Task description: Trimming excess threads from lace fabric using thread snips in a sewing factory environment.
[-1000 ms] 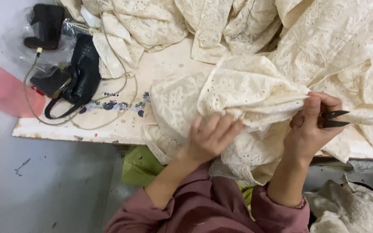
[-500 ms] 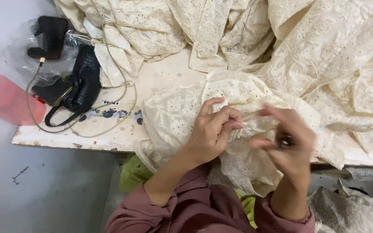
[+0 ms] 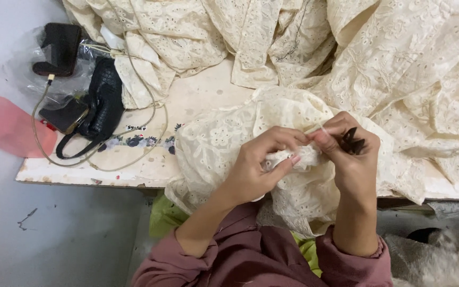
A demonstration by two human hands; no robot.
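Two hands meet over the cream eyelet fabric (image 3: 224, 143) near the surface's (image 3: 197, 101) front edge: left hand (image 3: 261, 165) pinches a bunched fold, right hand (image 3: 346, 154), just right, grips black thread snips (image 3: 354, 141).

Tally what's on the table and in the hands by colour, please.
Cream: 2, the lace piece pinched by the left hand, and the lace heap
Black: 4, snips in the right hand, handbag, 2 small cases
Beige: 1, cable
Clear: 1, plastic bag
Total: 8
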